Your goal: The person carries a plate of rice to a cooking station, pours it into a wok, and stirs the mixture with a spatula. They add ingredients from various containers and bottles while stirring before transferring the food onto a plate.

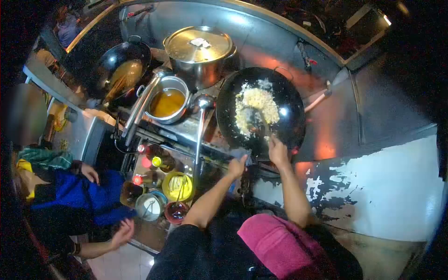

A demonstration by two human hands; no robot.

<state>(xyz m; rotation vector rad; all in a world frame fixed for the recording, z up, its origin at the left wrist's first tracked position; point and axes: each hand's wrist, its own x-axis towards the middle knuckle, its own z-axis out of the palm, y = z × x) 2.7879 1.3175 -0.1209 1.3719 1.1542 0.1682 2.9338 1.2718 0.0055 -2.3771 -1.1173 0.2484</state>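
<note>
A large black wok holds pale, rice-like food with yellowish bits, spread over its middle. My right hand is closed around the handle of a spatula, whose head is partly buried in the food. At the wok's near left edge my left hand grips a bluish-grey cloth. The wok's handle under that cloth is hidden. Left of the wok, a long metal ladle lies across the stove edge.
A lidded steel pot stands behind, beside a pot of brown liquid. Another wok is at the far left. Bottles, a yellow bowl, a white-filled container and a red bowl sit near my left arm. A co-worker's hands are at left.
</note>
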